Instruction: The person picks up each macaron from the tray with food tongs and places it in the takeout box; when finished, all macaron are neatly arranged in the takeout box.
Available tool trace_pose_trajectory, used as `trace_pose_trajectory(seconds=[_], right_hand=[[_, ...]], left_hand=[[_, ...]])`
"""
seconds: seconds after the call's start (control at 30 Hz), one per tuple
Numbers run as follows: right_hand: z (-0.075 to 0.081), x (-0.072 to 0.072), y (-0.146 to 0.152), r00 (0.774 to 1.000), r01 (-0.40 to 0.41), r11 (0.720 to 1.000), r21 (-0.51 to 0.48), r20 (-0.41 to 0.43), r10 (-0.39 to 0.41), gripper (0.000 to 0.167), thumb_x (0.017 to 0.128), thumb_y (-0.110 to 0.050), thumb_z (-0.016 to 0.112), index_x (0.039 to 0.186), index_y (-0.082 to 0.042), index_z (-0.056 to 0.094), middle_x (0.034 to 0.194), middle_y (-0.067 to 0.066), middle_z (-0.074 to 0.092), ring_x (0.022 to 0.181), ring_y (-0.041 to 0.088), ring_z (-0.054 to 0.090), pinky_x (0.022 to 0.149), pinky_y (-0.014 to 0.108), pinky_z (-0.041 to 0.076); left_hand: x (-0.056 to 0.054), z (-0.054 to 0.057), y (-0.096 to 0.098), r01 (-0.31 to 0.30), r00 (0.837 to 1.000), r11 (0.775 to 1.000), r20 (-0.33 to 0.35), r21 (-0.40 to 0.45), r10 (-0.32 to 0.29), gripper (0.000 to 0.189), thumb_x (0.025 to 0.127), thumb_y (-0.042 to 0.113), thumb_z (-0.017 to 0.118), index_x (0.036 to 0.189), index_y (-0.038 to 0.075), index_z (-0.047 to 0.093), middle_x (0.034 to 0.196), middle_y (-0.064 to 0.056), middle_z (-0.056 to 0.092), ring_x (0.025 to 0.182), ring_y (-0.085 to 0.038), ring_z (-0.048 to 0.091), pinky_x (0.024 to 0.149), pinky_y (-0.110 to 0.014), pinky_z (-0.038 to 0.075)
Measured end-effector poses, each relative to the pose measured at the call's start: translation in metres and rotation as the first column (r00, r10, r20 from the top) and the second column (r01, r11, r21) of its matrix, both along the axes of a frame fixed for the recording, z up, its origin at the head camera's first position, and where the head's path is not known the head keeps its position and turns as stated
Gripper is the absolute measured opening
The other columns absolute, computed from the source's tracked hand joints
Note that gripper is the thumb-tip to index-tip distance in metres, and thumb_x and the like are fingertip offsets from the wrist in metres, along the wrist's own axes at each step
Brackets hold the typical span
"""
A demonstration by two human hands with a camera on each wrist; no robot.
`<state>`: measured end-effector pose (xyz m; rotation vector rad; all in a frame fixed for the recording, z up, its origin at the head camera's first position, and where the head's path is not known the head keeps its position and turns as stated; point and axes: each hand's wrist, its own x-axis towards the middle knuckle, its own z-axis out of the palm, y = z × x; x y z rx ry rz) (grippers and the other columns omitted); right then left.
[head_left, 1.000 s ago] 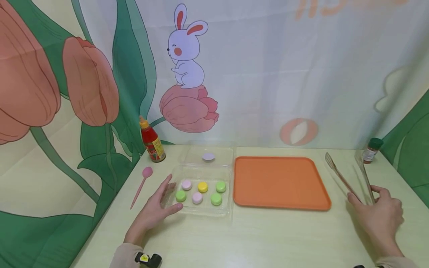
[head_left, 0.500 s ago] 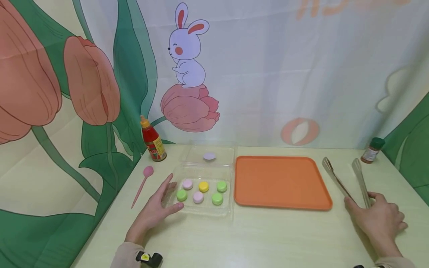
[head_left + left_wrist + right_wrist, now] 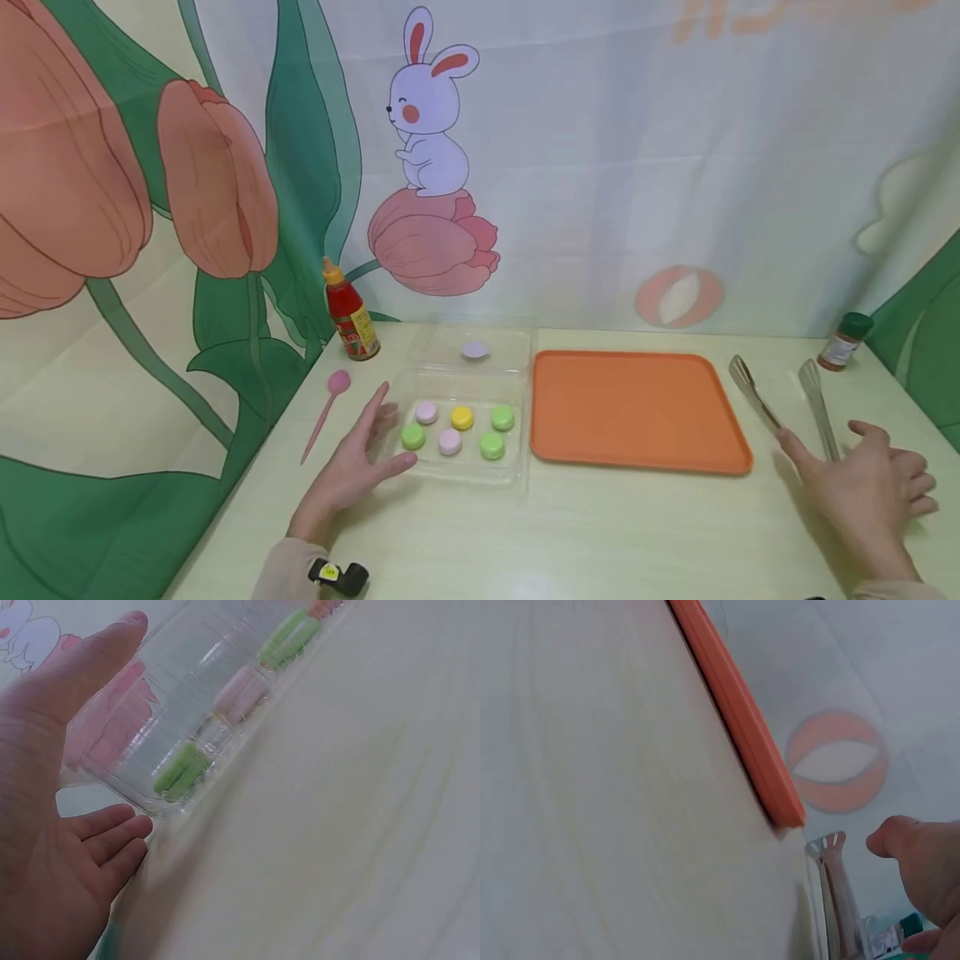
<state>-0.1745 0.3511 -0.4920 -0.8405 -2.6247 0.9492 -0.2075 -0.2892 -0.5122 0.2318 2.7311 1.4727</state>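
Note:
A clear plastic box (image 3: 480, 477) stands open on the table, its lid folded back, with several macarons in it: green, pale pink and a yellow macaron (image 3: 462, 417). My left hand (image 3: 348, 475) is at its left side, thumb and fingers spread and fairly straight; the left wrist view shows them close to the box wall, contact unclear. Metal tongs (image 3: 822, 414) lie spread at the right, tips pointing away from me. Over their near end is my right hand (image 3: 862, 493), fingers loose. In the right wrist view its thumb (image 3: 892, 836) stands apart from the tongs.
An orange tray (image 3: 641, 408) lies between box and tongs. Left of the box are a pink spoon (image 3: 339, 382) and a red sauce bottle (image 3: 350, 318). A green-capped jar (image 3: 843, 342) stands at the back right. A printed curtain (image 3: 570, 167) hangs behind the table.
My right hand has loosened from the tongs, its fingers opening and shifting right. The tongs have come down onto the table. My left hand keeps its place by the box.

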Motion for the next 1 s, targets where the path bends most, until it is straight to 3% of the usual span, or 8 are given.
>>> trace_pose_trajectory(seconds=[0.17,0.37,0.5,0.63,0.87,1.0], right_hand=[[0.008,-0.006,-0.014,0.982,-0.082,0.995,0.058,-0.166,0.09,0.102,0.097,-0.057,0.077,0.164,0.008,0.036,0.152,0.052,0.026,0.138,0.068,0.022,0.106,0.08,0.018],[0.021,-0.019,-0.04,0.907,-0.214,0.973,0.087,-0.351,0.231,0.085,0.1,-0.041,0.079,0.164,0.002,0.043,0.146,0.04,0.037,0.134,0.057,0.03,0.097,0.069,0.029],[0.028,-0.029,-0.063,0.856,-0.291,0.952,0.098,-0.418,0.304,0.079,0.101,-0.033,0.081,0.165,-0.002,0.046,0.147,0.035,0.04,0.131,0.047,0.046,0.091,0.04,0.042],[0.034,-0.038,-0.089,0.781,-0.387,0.915,0.112,-0.488,0.39,0.076,0.101,-0.028,0.083,0.164,-0.004,0.048,0.144,0.029,0.045,0.118,0.036,0.059,0.082,0.018,0.045],[0.042,-0.053,-0.137,0.674,-0.549,0.833,0.067,-0.554,0.489,0.074,0.103,-0.025,0.082,0.166,-0.009,0.046,0.144,0.022,0.05,0.117,0.031,0.062,0.085,0.02,0.051],[0.044,-0.065,-0.163,0.638,-0.628,0.777,0.043,-0.544,0.545,0.076,0.104,-0.027,0.082,0.167,-0.011,0.042,0.145,0.019,0.052,0.121,0.033,0.066,0.088,0.023,0.056]], left_hand=[[-0.003,0.007,-0.001,-0.012,0.999,1.0,-0.036,0.024,0.013,0.115,0.096,0.035,0.09,0.178,0.047,0.01,0.18,-0.011,0.034,0.165,-0.042,0.035,0.133,-0.063,0.031],[-0.014,0.019,-0.006,0.016,0.995,0.998,-0.1,0.06,-0.01,0.107,0.1,0.024,0.087,0.179,0.036,0.016,0.18,-0.016,0.033,0.162,-0.042,0.041,0.13,-0.061,0.037],[-0.024,0.03,-0.007,0.026,0.988,0.999,-0.151,0.031,-0.021,0.101,0.1,0.025,0.087,0.179,0.03,0.024,0.175,-0.014,0.044,0.158,-0.039,0.048,0.127,-0.06,0.042],[-0.037,0.04,-0.003,0.02,0.987,1.0,-0.159,0.002,-0.019,0.099,0.1,0.035,0.086,0.178,0.029,0.027,0.173,-0.012,0.047,0.159,-0.038,0.047,0.128,-0.061,0.041],[-0.065,0.048,0.0,0.015,0.994,0.999,-0.107,0.042,-0.01,0.099,0.103,0.042,0.082,0.18,0.026,0.021,0.178,-0.016,0.038,0.164,-0.042,0.037,0.131,-0.065,0.035],[-0.078,0.045,-0.001,0.007,0.997,0.997,-0.08,0.077,0.0,0.099,0.102,0.045,0.082,0.179,0.029,0.022,0.179,-0.014,0.037,0.163,-0.044,0.039,0.131,-0.065,0.036]])
